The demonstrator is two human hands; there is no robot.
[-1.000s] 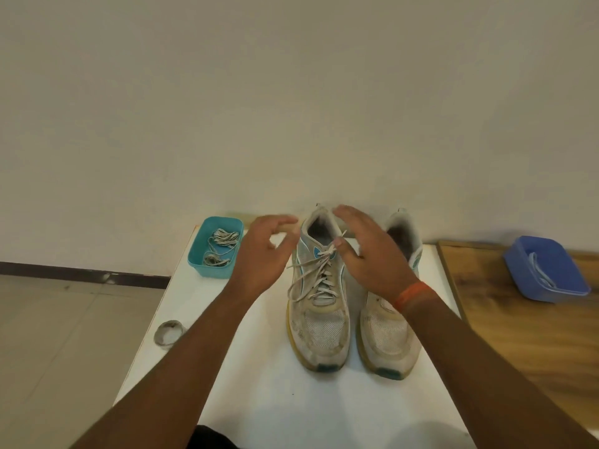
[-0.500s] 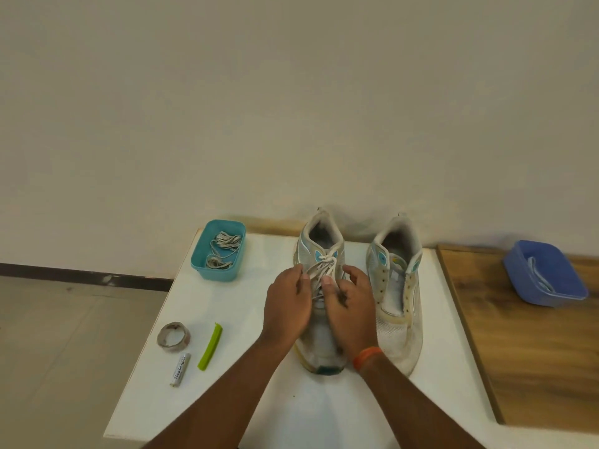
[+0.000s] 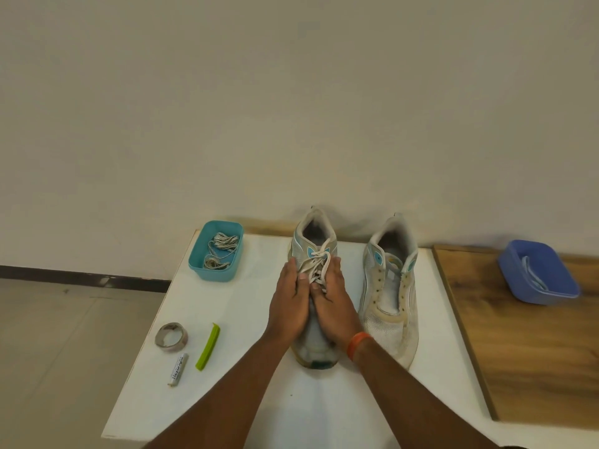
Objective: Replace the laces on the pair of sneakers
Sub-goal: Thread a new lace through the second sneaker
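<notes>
Two worn white sneakers with teal accents stand side by side on the white table (image 3: 227, 319), toes toward me. The left sneaker (image 3: 316, 234) still carries its white lace (image 3: 316, 262). My left hand (image 3: 288, 306) and my right hand (image 3: 335, 306) clasp this shoe from both sides, fingers lying along its upper and both thumbs pressing on the lace at the middle. The right sneaker (image 3: 390, 293) has bare eyelets and no lace. A teal box (image 3: 197, 264) at the back left holds a bundle of grey laces (image 3: 222, 251). A blue box (image 3: 515, 277) on the right holds a light lace (image 3: 531, 277).
A tape roll (image 3: 171, 337), a green clip (image 3: 208, 346) and a small battery (image 3: 178, 369) lie on the table's left side. A wooden surface (image 3: 525, 361) adjoins the table on the right. The wall rises right behind the shoes; floor lies to the left.
My hands came down from the shoe's collar onto its laced middle and now lie flatter along its sides. The view has tilted, bringing the tape roll, clip and battery into sight.
</notes>
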